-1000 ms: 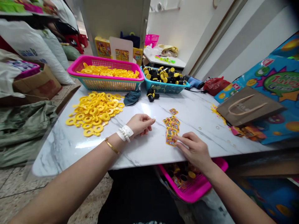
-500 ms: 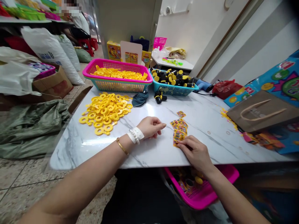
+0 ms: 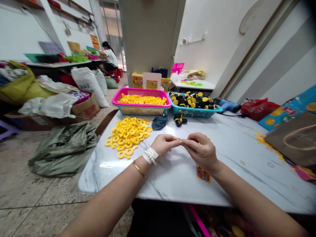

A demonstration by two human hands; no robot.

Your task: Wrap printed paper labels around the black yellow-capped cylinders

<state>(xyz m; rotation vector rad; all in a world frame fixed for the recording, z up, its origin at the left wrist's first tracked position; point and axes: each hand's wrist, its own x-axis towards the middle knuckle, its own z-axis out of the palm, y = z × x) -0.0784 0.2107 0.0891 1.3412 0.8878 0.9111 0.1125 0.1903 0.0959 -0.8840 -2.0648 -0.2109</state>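
My left hand (image 3: 164,144), with bracelets at the wrist, is closed in a pinch above the table. Its fingertips meet those of my right hand (image 3: 202,150), which is pinched too. A thin yellow edge, seemingly of a small printed card (image 3: 178,139), shows between the fingertips; the fingers hide most of it. More small printed cards (image 3: 203,174) lie on the table under my right hand, partly covered by it. To the left of my hands is a loose pile of yellow plastic rings (image 3: 128,133).
A pink basket (image 3: 142,90) of yellow parts stands behind the pile. Beside it, a teal basket (image 3: 195,112) holds black-and-yellow pieces. A dark cloth (image 3: 159,122) lies before them. At right stands a brown paper bag (image 3: 293,141). A co-worker (image 3: 110,57) sits far back.
My right hand has lifted from the printed cards and moved to meet my left hand's fingertips. A yellow edge now shows between them. The view has shifted upward and leftward.
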